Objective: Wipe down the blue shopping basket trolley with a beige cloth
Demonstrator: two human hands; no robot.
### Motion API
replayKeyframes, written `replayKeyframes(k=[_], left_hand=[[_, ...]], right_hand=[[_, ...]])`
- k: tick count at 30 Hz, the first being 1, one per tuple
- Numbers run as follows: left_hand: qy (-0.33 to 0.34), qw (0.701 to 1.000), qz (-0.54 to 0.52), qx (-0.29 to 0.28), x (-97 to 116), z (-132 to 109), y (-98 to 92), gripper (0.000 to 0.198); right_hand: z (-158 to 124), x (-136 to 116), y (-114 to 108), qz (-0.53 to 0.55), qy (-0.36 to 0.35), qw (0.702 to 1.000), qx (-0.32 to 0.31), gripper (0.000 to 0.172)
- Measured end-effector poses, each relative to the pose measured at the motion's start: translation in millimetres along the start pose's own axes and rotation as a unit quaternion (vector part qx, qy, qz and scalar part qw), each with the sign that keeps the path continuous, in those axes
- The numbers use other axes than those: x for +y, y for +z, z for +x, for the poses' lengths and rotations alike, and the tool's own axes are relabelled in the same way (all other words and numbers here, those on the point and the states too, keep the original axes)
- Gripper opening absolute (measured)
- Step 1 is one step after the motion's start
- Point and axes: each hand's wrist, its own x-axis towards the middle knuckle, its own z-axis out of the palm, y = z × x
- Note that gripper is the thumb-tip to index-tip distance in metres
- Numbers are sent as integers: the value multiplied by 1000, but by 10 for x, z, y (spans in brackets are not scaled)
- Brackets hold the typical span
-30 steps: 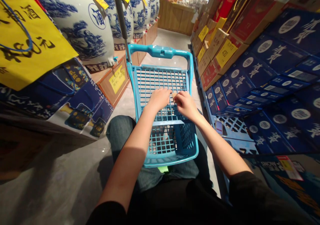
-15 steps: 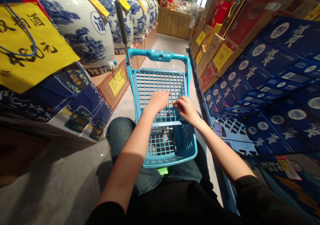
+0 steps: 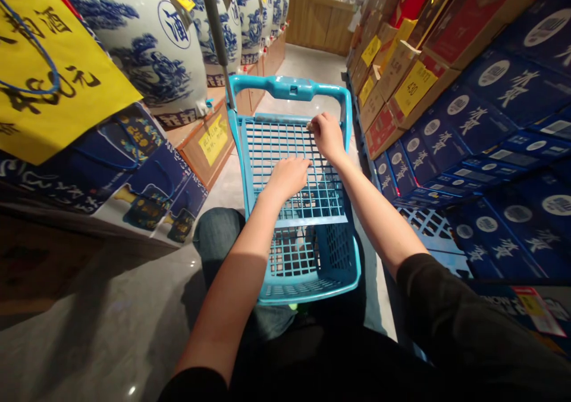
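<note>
A teal plastic shopping cart basket (image 3: pixel 311 295) with a grid wall stands between my knees, its handle (image 3: pixel 292 88) at the far side. My left hand (image 3: pixel 289 179) is over the middle of the grid, back of the hand up, fingers curled under and mostly hidden. Whether it holds anything I cannot make out. Farther up and to the right, my right hand (image 3: pixel 328 135) is closed in a pinch near the top edge of the grid, just below the handle. A small pale piece (image 3: pixel 309 126) shows at its fingertips; its kind is unclear.
Large blue-and-white jars (image 3: pixel 147 39) line the left, with a yellow price sign (image 3: pixel 57 104) in front. Stacked blue boxes (image 3: pixel 470 113) and cartons (image 3: pixel 404 63) line the right, by a blue pallet (image 3: pixel 426 222). A wooden counter (image 3: pixel 319 24) closes the aisle.
My right hand has moved away from me, up the grid to near the handle, with the small pale piece. My left hand stays about where it was. The view has tilted down slightly.
</note>
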Motion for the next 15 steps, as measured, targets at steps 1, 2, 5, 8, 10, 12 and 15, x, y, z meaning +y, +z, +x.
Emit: replayKeyframes(k=[1, 2, 5, 8, 10, 12, 15], left_hand=[[1, 1000, -2, 2, -5, 2, 4, 46], [3, 1000, -2, 3, -9, 4, 8, 46], [0, 1000, 4, 0, -5, 8, 11, 45], [-5, 1000, 14, -4, 14, 5, 1, 45], [-6, 1000, 21, -6, 22, -1, -4, 45], [-6, 1000, 26, -8, 21, -6, -3, 43], [-6, 1000, 22, -4, 8, -9, 11, 43]], right_hand=[[-67, -5, -29, 3, -13, 1000, -7, 27], [-159, -19, -70, 6, -28, 999, -16, 29], [-505, -107, -235, 16, -67, 997, -47, 33], [-810, -221, -381, 28, -79, 994, -68, 32], [-950, -288, -439, 34, -78, 994, -74, 33], [-1066, -342, -475, 38, -76, 993, -78, 33], [-1270, -401, -524, 50, -83, 991, -87, 33]])
